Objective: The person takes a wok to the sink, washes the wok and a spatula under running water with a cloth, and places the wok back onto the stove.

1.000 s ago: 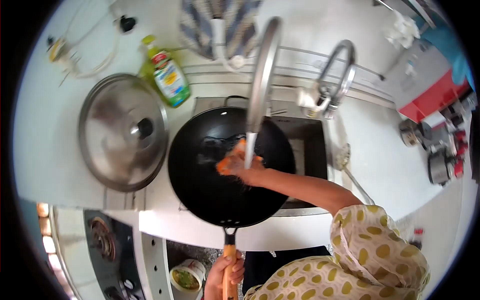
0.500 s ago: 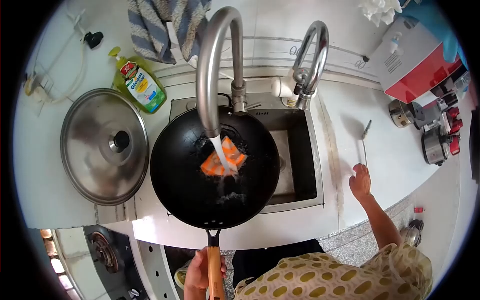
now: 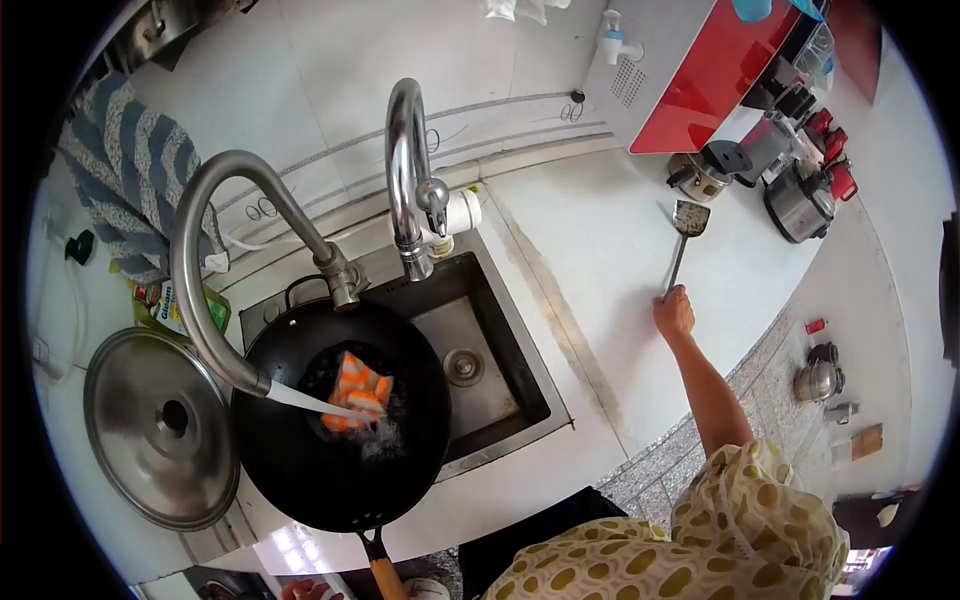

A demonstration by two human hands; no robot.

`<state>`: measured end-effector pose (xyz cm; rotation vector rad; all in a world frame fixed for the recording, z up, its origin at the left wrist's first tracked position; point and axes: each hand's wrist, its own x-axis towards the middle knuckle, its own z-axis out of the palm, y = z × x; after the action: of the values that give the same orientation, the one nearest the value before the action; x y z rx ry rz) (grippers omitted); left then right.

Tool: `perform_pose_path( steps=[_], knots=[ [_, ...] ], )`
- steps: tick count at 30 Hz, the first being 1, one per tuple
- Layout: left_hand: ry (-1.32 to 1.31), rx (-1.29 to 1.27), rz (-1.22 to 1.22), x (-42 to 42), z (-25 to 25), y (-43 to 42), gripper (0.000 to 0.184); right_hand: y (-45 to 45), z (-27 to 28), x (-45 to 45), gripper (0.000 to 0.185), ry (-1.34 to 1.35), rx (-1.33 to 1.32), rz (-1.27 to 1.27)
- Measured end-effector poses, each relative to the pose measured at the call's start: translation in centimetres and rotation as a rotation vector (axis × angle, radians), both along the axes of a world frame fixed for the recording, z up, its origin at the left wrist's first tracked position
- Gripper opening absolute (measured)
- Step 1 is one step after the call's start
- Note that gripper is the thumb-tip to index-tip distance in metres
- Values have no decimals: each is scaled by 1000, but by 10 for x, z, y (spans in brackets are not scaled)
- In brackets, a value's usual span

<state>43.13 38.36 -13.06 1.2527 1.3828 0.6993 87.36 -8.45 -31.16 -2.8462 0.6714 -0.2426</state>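
A white counter (image 3: 600, 270) frames a sink (image 3: 490, 388) partly covered by a black wok (image 3: 300, 470). A spatula (image 3: 686, 230) extends at right; an orange-and-white cloth (image 3: 352, 378) lies inside the wok under running water (image 3: 305, 399). The right hand (image 3: 674, 313) grasps the spatula; the left hand (image 3: 308, 591) — cropped below — has a grip that cannot be told.

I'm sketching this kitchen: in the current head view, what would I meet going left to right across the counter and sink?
Metal lid → black wok → sink drain → spatula → larger silver pot.
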Motion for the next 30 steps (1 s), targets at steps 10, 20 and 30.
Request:
perform_pose_path(
  steps=[10,20,30],
  knots=[
    [-275,-244,-182,47,50,-62,15,66,82,-126,20,118,1055,224],
    [-339,-1231,-536,113,-9,-85,43,275,173,-215,13,1353,1461,531],
    [-361,-1259,-62,96,-19,-5,13,412,73,-117,29,489,336,1635]
  ],
)
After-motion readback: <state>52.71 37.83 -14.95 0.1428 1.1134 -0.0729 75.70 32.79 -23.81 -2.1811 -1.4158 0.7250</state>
